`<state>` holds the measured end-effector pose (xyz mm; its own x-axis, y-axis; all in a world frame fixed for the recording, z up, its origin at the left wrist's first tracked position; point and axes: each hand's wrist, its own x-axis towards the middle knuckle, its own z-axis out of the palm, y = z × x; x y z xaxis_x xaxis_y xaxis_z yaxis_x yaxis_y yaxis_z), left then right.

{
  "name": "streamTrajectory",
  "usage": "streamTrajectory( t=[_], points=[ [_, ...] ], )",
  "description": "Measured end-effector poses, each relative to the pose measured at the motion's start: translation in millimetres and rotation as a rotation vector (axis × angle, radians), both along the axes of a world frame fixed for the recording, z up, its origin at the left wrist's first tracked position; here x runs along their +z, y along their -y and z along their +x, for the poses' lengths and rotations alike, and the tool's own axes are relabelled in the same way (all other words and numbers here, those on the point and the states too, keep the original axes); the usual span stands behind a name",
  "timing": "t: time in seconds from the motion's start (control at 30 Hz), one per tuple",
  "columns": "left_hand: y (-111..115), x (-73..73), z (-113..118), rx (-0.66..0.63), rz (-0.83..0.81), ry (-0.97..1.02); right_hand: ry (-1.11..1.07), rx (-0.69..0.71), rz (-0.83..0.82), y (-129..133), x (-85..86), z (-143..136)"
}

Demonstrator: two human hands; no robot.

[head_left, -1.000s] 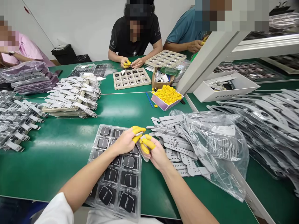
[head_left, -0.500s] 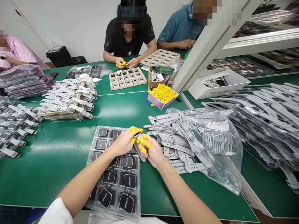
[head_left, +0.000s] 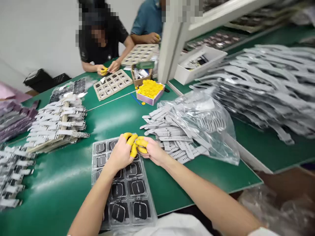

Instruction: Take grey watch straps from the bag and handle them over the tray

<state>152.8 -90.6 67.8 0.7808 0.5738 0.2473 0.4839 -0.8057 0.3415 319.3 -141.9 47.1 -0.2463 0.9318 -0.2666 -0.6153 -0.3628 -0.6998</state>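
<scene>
My left hand (head_left: 122,151) and my right hand (head_left: 153,150) meet above the far end of a clear plastic tray (head_left: 151,198), yellow finger cots on their fingertips. Both are closed. Between them are a small watch case and a grey watch strap, now almost wholly covered by the fingers; the half-second-old picture shows the case at the left hand and the strap at the right. Black squarish watch faces (head_left: 136,187) with film on them fill the tray's pockets. Just beyond my right hand lies a loose heap of grey watch straps (head_left: 174,136).
A clear plastic bag (head_left: 222,141) partly covers the heap. Yellow finger cots (head_left: 150,88) fill a small box. Strapped watches (head_left: 59,121) are stacked at left, more straps (head_left: 268,95) at right. Across the table a co-worker in black (head_left: 108,49) works beside a beige tray (head_left: 108,93).
The view has swung to the right and tilted. My fingers have closed in tighter together, and the case and hanging strap end that showed before are now covered.
</scene>
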Motion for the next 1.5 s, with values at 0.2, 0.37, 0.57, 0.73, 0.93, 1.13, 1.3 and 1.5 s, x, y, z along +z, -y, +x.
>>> streamTrajectory(
  t=[0.2,0.37,0.57,0.73,0.93,1.13,1.3,1.5],
  points=[
    [-8,5.0,3,-0.027,-0.097,0.057,-0.021,0.0,0.03,-5,5.4,8],
    [-12,8.1,0,-0.051,-0.308,0.211,-0.048,0.017,0.099,-4,9.6,12],
    [-6,14.3,2,-0.03,-0.297,0.175,-0.14,0.052,0.044,-4,10.6,15],
    [-4,14.8,7,0.027,-0.175,0.119,-0.139,0.067,-0.014,-6,4.6,12],
    [-5,16.2,8,0.007,-0.132,0.064,-0.156,0.074,-0.024,-7,-0.3,10],
    [-6,11.0,3,0.014,-0.177,-0.025,-0.018,0.096,-0.036,-7,-3.0,9],
    [-8,6.8,-1,0.011,-0.327,0.127,0.081,0.092,0.026,-6,3.4,9],
    [-15,29.2,-21,0.062,-0.269,0.062,0.851,0.019,0.484,-5,8.9,29]
  ],
)
